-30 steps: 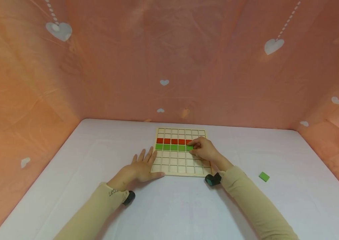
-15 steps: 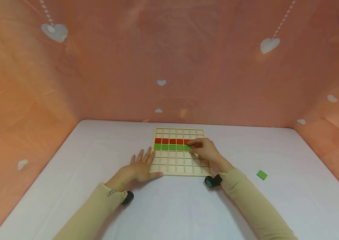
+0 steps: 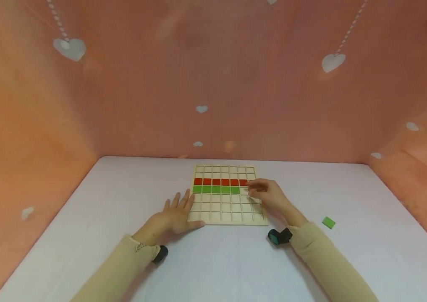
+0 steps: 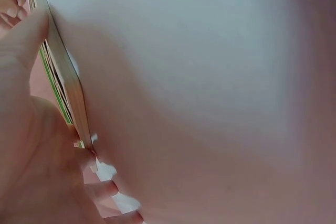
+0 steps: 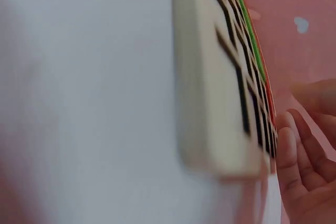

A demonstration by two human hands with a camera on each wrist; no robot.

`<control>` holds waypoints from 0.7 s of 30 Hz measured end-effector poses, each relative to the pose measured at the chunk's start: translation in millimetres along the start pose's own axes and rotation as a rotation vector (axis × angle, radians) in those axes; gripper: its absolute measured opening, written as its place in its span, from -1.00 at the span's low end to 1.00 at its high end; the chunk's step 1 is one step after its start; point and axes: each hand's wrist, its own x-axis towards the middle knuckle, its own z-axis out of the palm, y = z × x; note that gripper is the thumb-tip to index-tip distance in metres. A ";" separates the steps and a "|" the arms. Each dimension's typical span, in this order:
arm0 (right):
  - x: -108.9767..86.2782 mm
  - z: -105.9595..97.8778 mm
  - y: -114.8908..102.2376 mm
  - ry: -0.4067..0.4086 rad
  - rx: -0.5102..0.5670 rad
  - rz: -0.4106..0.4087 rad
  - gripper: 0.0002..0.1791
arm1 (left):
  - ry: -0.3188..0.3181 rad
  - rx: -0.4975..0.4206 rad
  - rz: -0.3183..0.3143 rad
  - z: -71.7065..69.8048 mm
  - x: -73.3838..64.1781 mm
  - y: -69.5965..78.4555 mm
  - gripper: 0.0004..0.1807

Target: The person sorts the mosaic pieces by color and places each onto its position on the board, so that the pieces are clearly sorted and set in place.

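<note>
A light wooden grid board [image 3: 225, 207] lies flat on the table, its squares marked off by dark lines. Across it runs a row of several red tiles [image 3: 216, 182], with a row of several green tiles [image 3: 216, 190] just nearer to me. My left hand [image 3: 177, 216] is spread at the board's left side, its thumb along the front edge and fingertips at the left edge. Over the board's right side is my right hand [image 3: 271, 195], close to the end of the red row. In the right wrist view, nothing shows between its parted thumb and fingers [image 5: 310, 156].
One loose green tile [image 3: 328, 222] lies on the white tablecloth [image 3: 224, 268] to the right of my right forearm. Behind the table hangs an orange-pink cloth [image 3: 228, 84] with white hearts, which also closes off both sides.
My right hand has drawn off to the right, uncovering the right end of the red row and the last green tile in its square. My left hand stays by the board.
</note>
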 end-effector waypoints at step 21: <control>-41.3 -50.6 30.4 0.090 -0.074 0.037 -0.61 | -0.015 0.010 0.003 0.5 -0.1 0.7 0.01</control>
